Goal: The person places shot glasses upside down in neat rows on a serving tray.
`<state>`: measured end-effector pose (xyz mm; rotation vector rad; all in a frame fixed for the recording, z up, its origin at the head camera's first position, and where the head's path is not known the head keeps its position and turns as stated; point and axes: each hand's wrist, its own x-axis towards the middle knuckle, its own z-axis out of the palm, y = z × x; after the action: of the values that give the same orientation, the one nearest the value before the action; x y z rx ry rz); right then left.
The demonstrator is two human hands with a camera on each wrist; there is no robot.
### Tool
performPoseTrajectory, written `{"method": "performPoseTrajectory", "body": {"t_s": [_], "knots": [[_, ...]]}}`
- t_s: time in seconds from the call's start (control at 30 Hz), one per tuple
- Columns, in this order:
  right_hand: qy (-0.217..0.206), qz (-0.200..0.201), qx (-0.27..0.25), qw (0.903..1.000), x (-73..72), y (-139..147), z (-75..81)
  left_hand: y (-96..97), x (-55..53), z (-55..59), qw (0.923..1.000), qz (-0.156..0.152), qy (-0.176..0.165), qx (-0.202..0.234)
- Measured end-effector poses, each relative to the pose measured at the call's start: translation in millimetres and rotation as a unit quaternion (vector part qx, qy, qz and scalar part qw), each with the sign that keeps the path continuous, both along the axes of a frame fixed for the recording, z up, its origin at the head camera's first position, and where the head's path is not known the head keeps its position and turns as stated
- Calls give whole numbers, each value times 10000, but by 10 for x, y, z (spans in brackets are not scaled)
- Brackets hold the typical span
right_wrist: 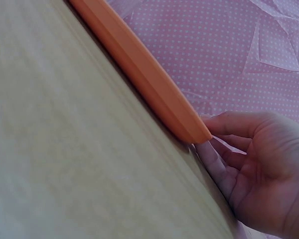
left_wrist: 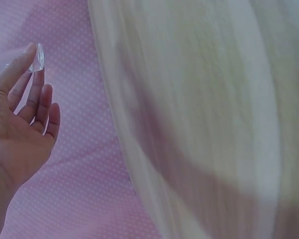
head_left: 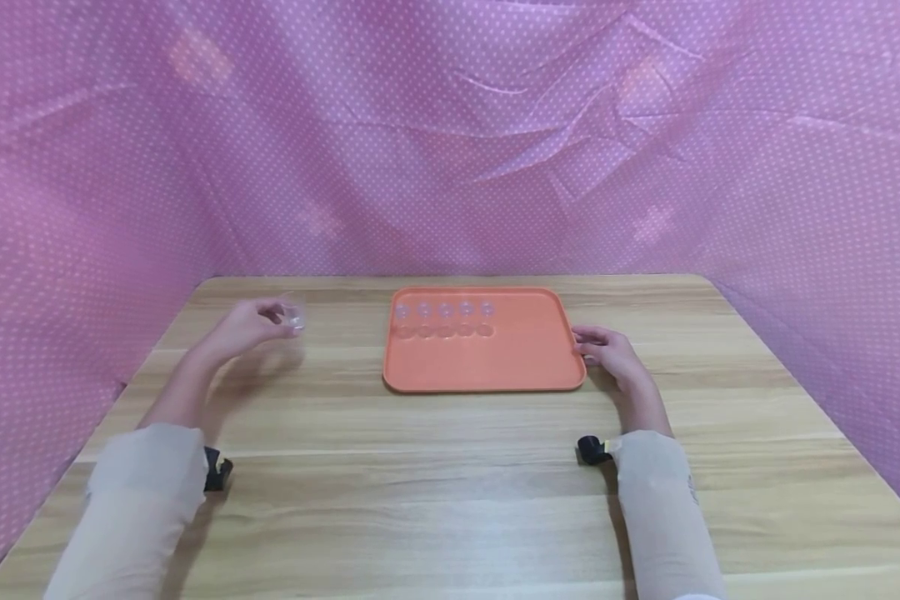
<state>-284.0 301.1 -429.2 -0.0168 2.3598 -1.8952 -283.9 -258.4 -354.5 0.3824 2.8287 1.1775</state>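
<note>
My left hand (head_left: 251,323), raised over the left part of the table, pinches a small clear cup (head_left: 293,317) between thumb and fingertips. In the left wrist view the thick, shiny end of this see-through piece shows at the fingertips, while its other details are faint. An orange tray (head_left: 525,358) lies left of my right hand (head_left: 611,350), which grips the tray's right edge. The right wrist view shows the thumb at the rim and fingers tucked beneath it. On the tray, several clear round pieces (head_left: 445,332) form a row, with several purplish-looking clear pieces (head_left: 445,310) behind them.
The tray rests on a wood-grain table (head_left: 420,483) near its far edge. A pink dotted cloth (head_left: 450,150) hangs behind the table and along both sides. Black wrist cameras (head_left: 592,451) stick out from the sleeves over the tabletop.
</note>
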Motion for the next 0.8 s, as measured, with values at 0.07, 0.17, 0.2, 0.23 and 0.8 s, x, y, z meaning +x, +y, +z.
{"method": "performPoseTrajectory", "body": {"t_s": [0.07, 0.17, 0.2, 0.23, 0.8], "knots": [[-10, -8, 1, 10000, 0, 1, -2, 39, -23, 10, 10000, 16, 3, -58], [10, 20, 4, 10000, 11, -3, 6, 97, -48, 15, 10000, 28, -28, -33], [20, 33, 8, 10000, 15, -4, 9, 117, -56, 15, 10000, 27, -31, -15], [24, 26, -5, 10000, 19, -6, 13, 140, -63, 17, 10000, 20, -31, 11], [54, -13, -28, 10000, 20, 0, 9, 594, -170, 9, 9990, -232, -102, 358]]}}
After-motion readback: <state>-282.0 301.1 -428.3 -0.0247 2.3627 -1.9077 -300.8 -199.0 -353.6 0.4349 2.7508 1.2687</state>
